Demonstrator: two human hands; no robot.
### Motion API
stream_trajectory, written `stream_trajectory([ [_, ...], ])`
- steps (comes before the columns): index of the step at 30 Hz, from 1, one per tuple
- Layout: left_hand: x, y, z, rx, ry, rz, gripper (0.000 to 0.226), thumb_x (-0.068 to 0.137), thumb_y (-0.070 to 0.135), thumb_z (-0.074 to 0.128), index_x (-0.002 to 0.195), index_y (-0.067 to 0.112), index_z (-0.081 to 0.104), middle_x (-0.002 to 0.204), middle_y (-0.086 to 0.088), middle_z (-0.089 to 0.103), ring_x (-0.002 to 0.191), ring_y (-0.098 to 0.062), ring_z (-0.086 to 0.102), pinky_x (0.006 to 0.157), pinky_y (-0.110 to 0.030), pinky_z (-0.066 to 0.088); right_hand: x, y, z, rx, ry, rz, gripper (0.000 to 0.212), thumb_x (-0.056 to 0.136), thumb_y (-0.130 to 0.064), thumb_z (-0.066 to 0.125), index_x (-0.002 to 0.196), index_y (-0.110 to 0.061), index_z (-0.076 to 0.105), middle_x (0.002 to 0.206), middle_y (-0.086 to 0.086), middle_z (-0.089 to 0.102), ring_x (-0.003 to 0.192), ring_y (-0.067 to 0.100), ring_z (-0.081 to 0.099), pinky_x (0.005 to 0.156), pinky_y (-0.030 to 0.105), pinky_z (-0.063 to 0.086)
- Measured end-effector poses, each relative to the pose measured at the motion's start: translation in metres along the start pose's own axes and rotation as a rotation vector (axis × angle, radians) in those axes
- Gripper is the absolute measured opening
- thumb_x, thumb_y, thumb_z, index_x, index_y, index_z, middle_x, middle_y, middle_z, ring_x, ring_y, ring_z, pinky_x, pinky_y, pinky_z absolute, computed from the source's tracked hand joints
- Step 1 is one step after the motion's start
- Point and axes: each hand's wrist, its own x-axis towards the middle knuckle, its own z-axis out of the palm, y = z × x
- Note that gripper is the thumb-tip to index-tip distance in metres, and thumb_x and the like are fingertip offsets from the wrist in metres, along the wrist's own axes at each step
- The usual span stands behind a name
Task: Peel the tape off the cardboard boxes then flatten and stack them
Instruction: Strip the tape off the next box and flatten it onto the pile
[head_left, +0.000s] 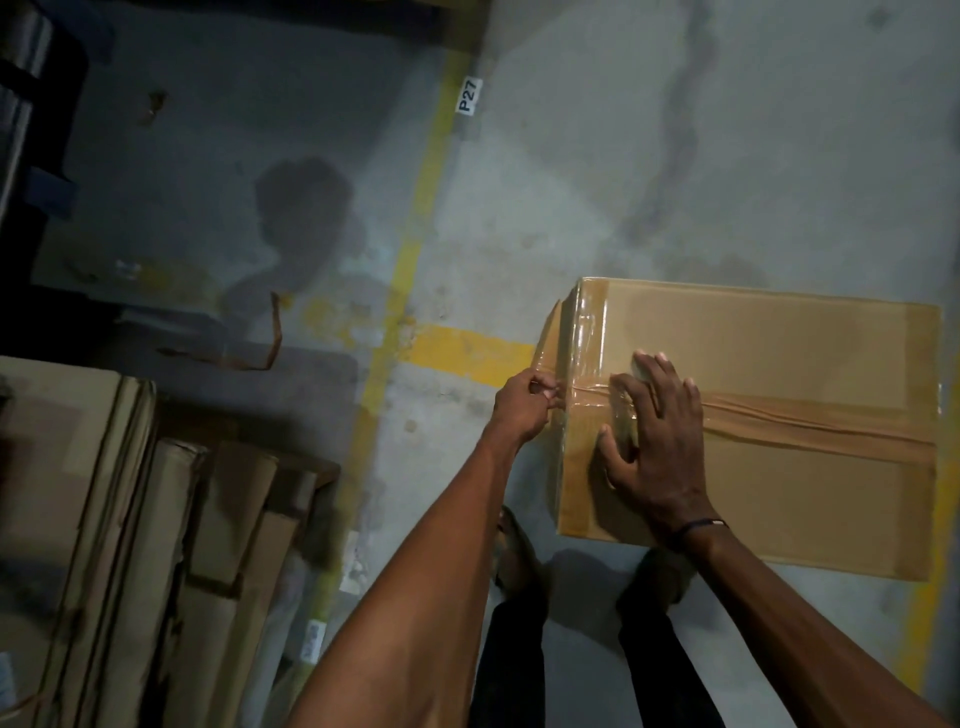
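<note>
Cardboard box (779, 364) sits sealed on the concrete floor (571, 156), right of the yellow floor line (415, 234). Left hand (522, 410) pinches the tape end (553, 402) at the box's left edge, fingers curled tight on it. Right hand (657, 441) lies flat on the box top, fingers spread and straight, pressing near the brown tape strip (805, 423) along the centre seam. Clear tape (587, 332) also wraps the left end.

Flattened cardboard stack (130, 519) lies lower left, well apart from the box. Loose tape scrap (272, 332) lies on the floor.

Risks, judged: tape tears partway if pulled at a sharp angle, leaving a strip on the seam. Cardboard facing may rip off with the adhesive. Box slides if right-hand pressure eases. Pinch on the thin end looks small and could slip.
</note>
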Motion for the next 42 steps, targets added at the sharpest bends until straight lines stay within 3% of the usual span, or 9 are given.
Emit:
stream_trajectory([
  [5, -0.002, -0.009, 0.002, 0.068, 0.01, 0.01, 0.01, 0.097, 0.01, 0.06, 0.103, 0.016, 0.065, 0.112, -0.005, 0.069, 0.104, -0.024, 0.064, 0.086, -0.035, 0.055, -0.001, -0.001, 0.002, -0.005, 0.009, 0.003, 0.064, 0.08, -0.034, 0.066, 0.141, -0.017, 0.052, 0.164, 0.005, 0.028, 0.156, 0.024, 0.015, 0.123, 0.057, 0.015],
  [10, -0.006, -0.009, 0.014, 0.053, -0.01, 0.02, 0.04, 0.093, 0.008, 0.06, 0.131, 0.023, 0.054, 0.129, 0.0, 0.061, 0.117, -0.021, 0.059, 0.096, -0.035, 0.052, 0.0, -0.003, 0.005, 0.003, 0.013, 0.003, 0.065, 0.081, -0.037, 0.062, 0.141, -0.016, 0.052, 0.164, 0.006, 0.029, 0.156, 0.026, 0.016, 0.122, 0.06, 0.015],
  [17, -0.004, -0.016, 0.016, 0.037, 0.036, 0.038, 0.024, 0.093, 0.0, 0.054, 0.109, 0.017, 0.058, 0.1, -0.001, 0.061, 0.085, -0.011, 0.054, 0.07, -0.019, 0.044, 0.0, -0.005, 0.006, -0.02, 0.02, -0.003, 0.065, 0.08, -0.034, 0.064, 0.141, -0.014, 0.052, 0.164, 0.008, 0.029, 0.156, 0.027, 0.016, 0.122, 0.06, 0.015],
  [23, 0.0, -0.015, 0.016, 0.046, 0.032, 0.052, 0.022, 0.092, 0.002, 0.059, 0.104, 0.019, 0.053, 0.112, -0.005, 0.064, 0.103, -0.023, 0.06, 0.088, -0.037, 0.051, 0.002, -0.006, 0.004, -0.037, 0.014, -0.006, 0.065, 0.079, -0.037, 0.062, 0.139, -0.014, 0.053, 0.164, 0.008, 0.03, 0.156, 0.027, 0.016, 0.122, 0.06, 0.015],
  [28, 0.009, -0.026, 0.016, 0.04, 0.092, 0.085, 0.013, 0.098, 0.008, 0.058, 0.102, 0.02, 0.056, 0.111, -0.004, 0.065, 0.1, -0.021, 0.061, 0.072, -0.023, 0.047, 0.001, -0.007, 0.005, -0.034, 0.005, 0.0, 0.066, 0.081, -0.04, 0.059, 0.142, -0.014, 0.051, 0.164, 0.008, 0.028, 0.156, 0.027, 0.015, 0.122, 0.06, 0.014],
  [32, 0.016, -0.039, 0.016, 0.044, 0.129, 0.13, 0.014, 0.097, 0.008, 0.061, 0.094, 0.022, 0.062, 0.105, -0.002, 0.07, 0.1, -0.02, 0.065, 0.086, -0.032, 0.056, 0.001, -0.006, 0.006, -0.043, 0.015, -0.008, 0.066, 0.08, -0.037, 0.061, 0.141, -0.013, 0.052, 0.164, 0.008, 0.029, 0.156, 0.027, 0.016, 0.122, 0.059, 0.015],
  [36, 0.019, -0.046, 0.016, 0.109, 0.107, 0.205, 0.01, 0.101, 0.011, 0.056, 0.101, 0.02, 0.06, 0.107, -0.003, 0.069, 0.097, -0.018, 0.065, 0.075, -0.024, 0.05, 0.001, -0.005, 0.006, -0.047, 0.021, -0.011, 0.066, 0.08, -0.038, 0.06, 0.14, -0.013, 0.052, 0.164, 0.008, 0.029, 0.156, 0.027, 0.016, 0.123, 0.057, 0.013],
  [40, 0.022, -0.048, 0.016, 0.168, 0.042, 0.272, 0.004, 0.105, 0.022, 0.05, 0.109, 0.022, 0.048, 0.107, -0.006, 0.066, 0.094, -0.02, 0.065, 0.077, -0.036, 0.055, 0.001, -0.005, 0.007, -0.038, 0.02, -0.009, 0.067, 0.079, -0.037, 0.062, 0.14, -0.012, 0.053, 0.164, 0.009, 0.029, 0.156, 0.027, 0.016, 0.123, 0.057, 0.013],
  [42, 0.023, -0.049, 0.015, 0.177, 0.008, 0.287, 0.006, 0.106, 0.024, 0.049, 0.11, 0.022, 0.046, 0.105, -0.006, 0.066, 0.09, -0.017, 0.064, 0.076, -0.035, 0.055, 0.001, -0.005, 0.008, -0.042, 0.018, -0.011, 0.067, 0.079, -0.037, 0.063, 0.14, -0.012, 0.053, 0.164, 0.009, 0.03, 0.156, 0.027, 0.016, 0.123, 0.057, 0.013],
])
